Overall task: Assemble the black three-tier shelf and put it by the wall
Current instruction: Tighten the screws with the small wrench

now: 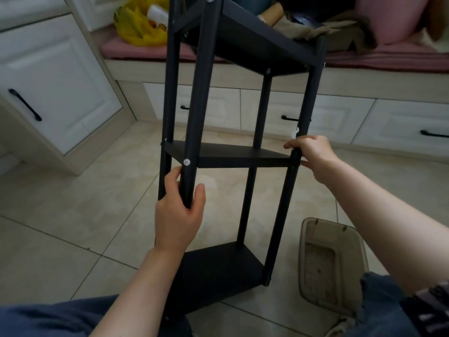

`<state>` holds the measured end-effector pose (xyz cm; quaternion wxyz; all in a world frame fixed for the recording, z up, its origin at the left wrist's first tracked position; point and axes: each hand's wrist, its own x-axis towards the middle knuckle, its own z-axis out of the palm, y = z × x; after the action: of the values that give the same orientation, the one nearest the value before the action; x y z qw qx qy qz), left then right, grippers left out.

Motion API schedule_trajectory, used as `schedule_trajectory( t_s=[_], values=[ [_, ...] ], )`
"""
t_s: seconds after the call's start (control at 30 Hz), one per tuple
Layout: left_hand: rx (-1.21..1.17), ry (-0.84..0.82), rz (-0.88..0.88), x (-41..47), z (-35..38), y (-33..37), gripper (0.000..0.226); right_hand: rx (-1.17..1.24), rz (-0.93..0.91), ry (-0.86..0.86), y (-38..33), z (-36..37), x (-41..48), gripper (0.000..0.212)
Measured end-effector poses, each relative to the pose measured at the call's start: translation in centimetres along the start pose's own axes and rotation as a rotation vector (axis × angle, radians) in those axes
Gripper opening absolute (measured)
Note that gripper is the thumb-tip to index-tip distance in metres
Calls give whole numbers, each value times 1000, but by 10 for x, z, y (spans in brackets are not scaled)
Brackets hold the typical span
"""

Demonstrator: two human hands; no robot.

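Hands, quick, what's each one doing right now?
Left hand: closed around the near post of the black shelf, below the middle tier.
Right hand: closed on the right post at the middle tier.

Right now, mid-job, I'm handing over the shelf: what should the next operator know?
Left hand grips the near-left post just below the middle tier.
Right hand grips the right post at the middle tier.
The black shelf is held over the tiled floor, in front of the bench. A plastic tub lies to its right.
Done: three boards and the posts look joined.
Left: stand it by the wall.
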<state>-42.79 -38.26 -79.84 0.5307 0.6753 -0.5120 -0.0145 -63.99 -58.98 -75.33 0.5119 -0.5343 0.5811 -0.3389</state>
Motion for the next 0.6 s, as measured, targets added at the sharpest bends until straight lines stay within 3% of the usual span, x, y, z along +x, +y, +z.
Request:
schedule_trajectory(
  t_s=[0.2, 0.33, 0.43, 0.6],
  values=[
    [28, 7, -34, 5, -3, -5, 26, 44, -20, -26, 7, -6, 1, 11],
    [309, 88, -112, 17, -1, -13, 18, 102, -129, -10, 13, -8, -4, 17],
    [212, 150, -264, 24, 1, -19, 26, 193, -205, 4, 12, -3, -12, 20],
    [125, 200, -336, 20, 1, -30, 29, 293, -254, -39, 7, 0, -22, 21]
  ],
)
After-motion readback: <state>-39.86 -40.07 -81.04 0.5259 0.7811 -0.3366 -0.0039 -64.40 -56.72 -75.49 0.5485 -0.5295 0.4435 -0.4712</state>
